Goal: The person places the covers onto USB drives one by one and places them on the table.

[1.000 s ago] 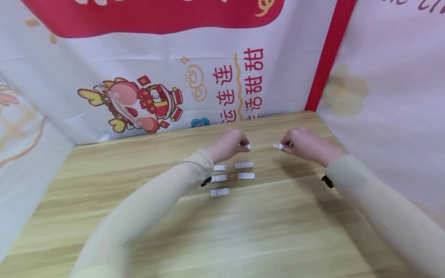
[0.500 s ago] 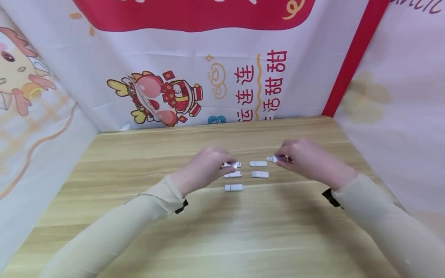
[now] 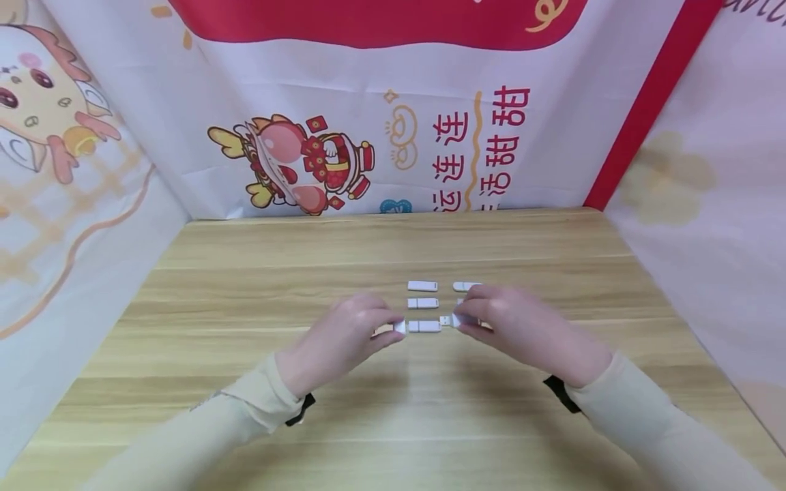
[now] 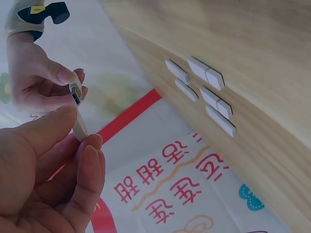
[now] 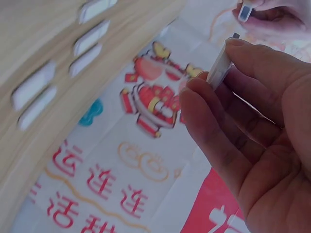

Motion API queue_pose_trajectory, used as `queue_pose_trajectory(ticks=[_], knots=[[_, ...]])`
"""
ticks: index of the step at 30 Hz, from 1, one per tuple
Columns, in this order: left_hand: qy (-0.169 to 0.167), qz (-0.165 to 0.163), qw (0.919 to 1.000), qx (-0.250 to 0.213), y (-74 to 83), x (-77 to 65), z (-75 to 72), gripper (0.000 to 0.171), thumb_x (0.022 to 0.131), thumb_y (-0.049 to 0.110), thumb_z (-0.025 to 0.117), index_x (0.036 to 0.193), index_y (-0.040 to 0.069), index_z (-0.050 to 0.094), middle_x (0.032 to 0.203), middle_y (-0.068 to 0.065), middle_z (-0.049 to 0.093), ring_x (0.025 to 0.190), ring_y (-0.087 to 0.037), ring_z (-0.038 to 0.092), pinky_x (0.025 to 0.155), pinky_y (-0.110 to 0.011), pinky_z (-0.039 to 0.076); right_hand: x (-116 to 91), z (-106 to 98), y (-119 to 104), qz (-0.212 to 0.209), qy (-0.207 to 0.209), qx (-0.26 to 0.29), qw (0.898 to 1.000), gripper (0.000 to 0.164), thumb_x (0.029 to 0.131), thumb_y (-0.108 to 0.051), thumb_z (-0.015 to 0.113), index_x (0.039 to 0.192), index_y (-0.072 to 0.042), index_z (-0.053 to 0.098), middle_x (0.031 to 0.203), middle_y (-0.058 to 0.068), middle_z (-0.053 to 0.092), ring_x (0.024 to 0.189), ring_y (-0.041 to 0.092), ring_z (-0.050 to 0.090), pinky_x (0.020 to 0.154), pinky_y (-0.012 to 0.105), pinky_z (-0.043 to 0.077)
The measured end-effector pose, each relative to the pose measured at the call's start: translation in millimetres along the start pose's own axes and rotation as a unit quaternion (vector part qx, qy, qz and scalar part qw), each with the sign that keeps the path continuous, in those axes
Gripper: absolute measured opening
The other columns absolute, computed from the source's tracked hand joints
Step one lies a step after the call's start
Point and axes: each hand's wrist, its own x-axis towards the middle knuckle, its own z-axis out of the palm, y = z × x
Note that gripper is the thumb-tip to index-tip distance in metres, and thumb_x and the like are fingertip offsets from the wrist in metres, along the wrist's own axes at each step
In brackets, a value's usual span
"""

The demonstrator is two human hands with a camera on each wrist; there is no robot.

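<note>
In the head view, my left hand [image 3: 346, 334] pinches a small white cap [image 3: 400, 327] between thumb and fingers. My right hand [image 3: 522, 327] pinches a white USB flash drive [image 3: 457, 320], its metal plug bare and pointing left toward the cap. The two pieces are apart, held above the table. In the right wrist view, the cap [image 5: 245, 13] turns its hollow end toward the drive [image 5: 221, 65]. Several white USB sticks lie on the table below, among them a front left one [image 3: 425, 326] and a round-ended one [image 3: 467, 286], which my right hand partly hides.
The wooden table [image 3: 258, 273] runs back to a white printed cloth [image 3: 344, 75] with a red strip. Another cloth wall [image 3: 700, 184] stands along the right side, and one [image 3: 67, 225] along the left. Black bands are on both wrists.
Both hands have come nearer to me and closer together, bringing the cap and the drive's plug toward each other. The head view has shifted; the sticks on the table lie as before.
</note>
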Motion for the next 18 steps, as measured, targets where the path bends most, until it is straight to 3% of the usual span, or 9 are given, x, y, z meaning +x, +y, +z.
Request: queue_pose_trajectory(ticks=[7,18], knots=[[0.014,0.005,0.9999,-0.004,5.8,-13.5,0.5,0.021,0.083,0.018,0.082,0.098,0.004,0.077,0.092,-0.004,0.073,0.085,-0.015,0.066,0.074,-0.025,0.056,6,11,-19,-0.024,0.011,0.017,1.0,0.02,0.078,-0.014,0.086,0.094,-0.007,0.076,0.086,-0.001,0.065,0.069,0.007,0.059,0.063,0.021,0.055],[0.027,0.015,0.9995,0.004,8.3,-28.3,2.4,0.019,0.084,0.016,0.081,0.097,0.003,0.075,0.093,-0.005,0.071,0.087,-0.016,0.065,0.076,-0.025,0.056,13,24,-35,-0.053,0.033,0.013,0.998,0.015,0.08,-0.012,0.083,0.092,-0.008,0.075,0.086,-0.001,0.065,0.073,0.01,0.062,0.064,0.026,0.056]])
